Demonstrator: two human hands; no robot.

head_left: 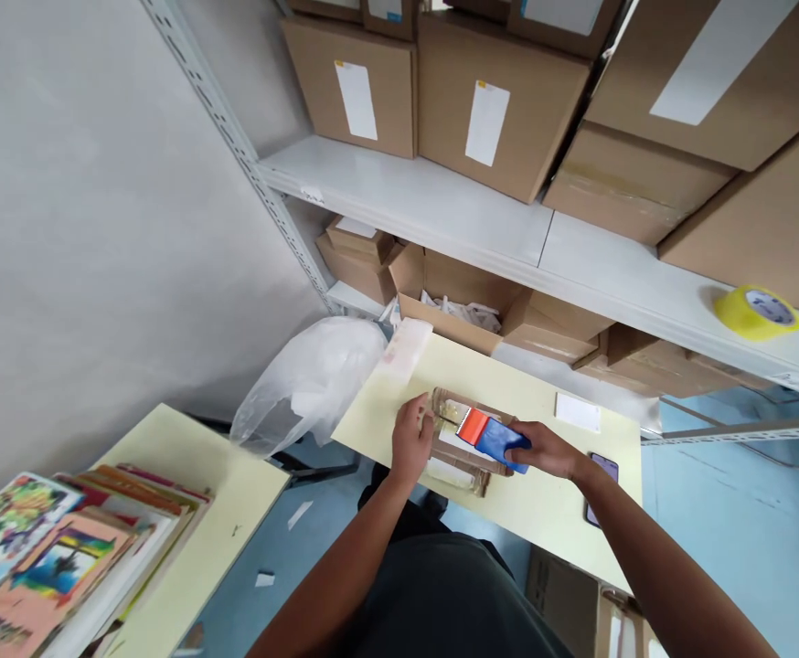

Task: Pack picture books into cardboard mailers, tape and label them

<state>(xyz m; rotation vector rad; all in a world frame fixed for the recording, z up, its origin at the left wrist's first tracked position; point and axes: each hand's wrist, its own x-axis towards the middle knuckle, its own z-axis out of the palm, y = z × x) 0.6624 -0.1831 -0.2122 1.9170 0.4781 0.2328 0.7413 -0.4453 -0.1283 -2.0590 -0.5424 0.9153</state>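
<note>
My left hand [411, 437] presses on the left end of a small parcel wrapped in clear tape [458, 450] that lies on a pale yellow table [557, 503]. Its fingers curl over the parcel's edge. My right hand [543, 450] grips a blue tape dispenser with a red blade guard [492, 435] and holds it on top of the parcel. A strip of clear tape runs from the dispenser across the parcel.
A phone [601, 475] and a white card [578, 411] lie on the table to the right. A white plastic bag [310, 379] sits at the left. Books [57, 557] are stacked on a second table. Metal shelves [441, 215] hold cardboard boxes and a yellow tape roll [756, 313].
</note>
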